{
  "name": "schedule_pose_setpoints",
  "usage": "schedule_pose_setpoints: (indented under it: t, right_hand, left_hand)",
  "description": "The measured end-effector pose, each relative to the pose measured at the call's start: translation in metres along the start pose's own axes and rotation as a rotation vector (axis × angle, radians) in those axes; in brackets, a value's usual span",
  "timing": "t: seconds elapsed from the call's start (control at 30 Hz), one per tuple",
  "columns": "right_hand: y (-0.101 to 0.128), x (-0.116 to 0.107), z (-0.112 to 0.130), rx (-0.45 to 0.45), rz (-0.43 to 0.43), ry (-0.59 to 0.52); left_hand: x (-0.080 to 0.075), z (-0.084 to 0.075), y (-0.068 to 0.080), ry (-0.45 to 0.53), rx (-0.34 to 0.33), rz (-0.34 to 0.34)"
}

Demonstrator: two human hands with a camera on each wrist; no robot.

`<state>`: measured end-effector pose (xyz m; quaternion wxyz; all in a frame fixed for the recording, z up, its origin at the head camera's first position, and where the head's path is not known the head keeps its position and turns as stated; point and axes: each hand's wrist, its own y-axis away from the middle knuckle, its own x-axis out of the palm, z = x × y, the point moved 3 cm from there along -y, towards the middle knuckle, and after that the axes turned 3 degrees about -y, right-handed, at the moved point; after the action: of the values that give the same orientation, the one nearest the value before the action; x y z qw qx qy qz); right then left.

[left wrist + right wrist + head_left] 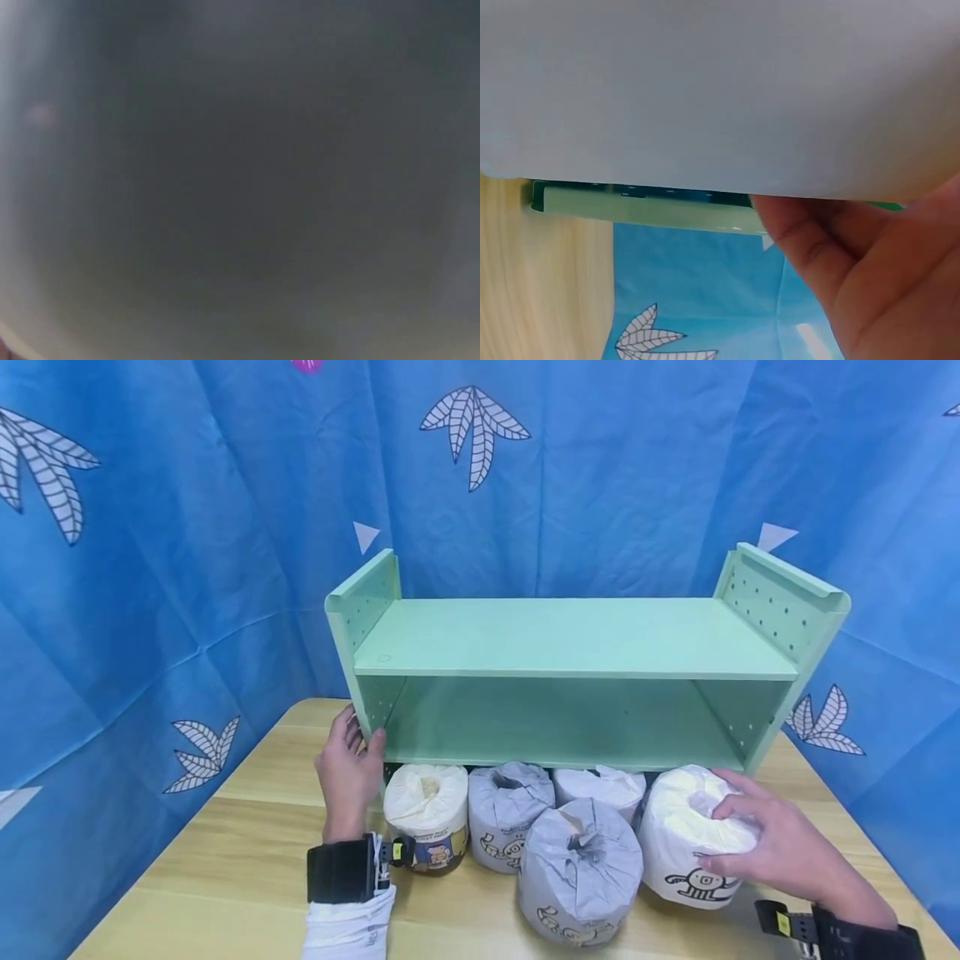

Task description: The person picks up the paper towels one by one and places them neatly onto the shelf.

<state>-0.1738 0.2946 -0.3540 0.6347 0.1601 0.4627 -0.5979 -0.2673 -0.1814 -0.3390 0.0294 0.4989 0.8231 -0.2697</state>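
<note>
A light green metal shelf (573, 635) stands on the table, in the head view. My left hand (351, 772) grips its left side panel, thumb on the inner face and fingers outside. My right hand (780, 839) holds a white paper-wrapped toilet roll (675, 860) at the right, tilted, thumb low on its side and fingers by the top hole. In the right wrist view that toilet roll (705, 97) fills the upper half, with the right hand (900, 277) against it. The left wrist view is a dark blur, probably something close to the lens.
Along the shelf's lower front stand a cream toilet roll (426, 814), a grey toilet roll (506, 827) and a white toilet roll (600, 787). Another grey toilet roll (581, 885) sits nearer me. Beneath is a wooden table (232, 860); a blue curtain (600, 477) hangs behind.
</note>
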Motion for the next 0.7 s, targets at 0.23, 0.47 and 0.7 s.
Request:
schedule_pose_setpoints:
  t: [0.23,0.47,0.7]
  right_hand:
    - [0.0001,-0.0060,-0.0001,-0.003,-0.038,-0.036]
    - [-0.0011,-0.0086,-0.0002,-0.026,-0.083,-0.095]
    - [0.0018,-0.0086,-0.0028,-0.011,-0.117,-0.120]
  left_hand:
    - [0.0000,0.0000,-0.0011,-0.015,-0.002,0.000]
    - [-0.0009,-0.0005,-0.0023,-0.021,-0.010,-0.002]
    - [-0.0003,-0.0010,-0.0009,-0.031,-0.015,0.013]
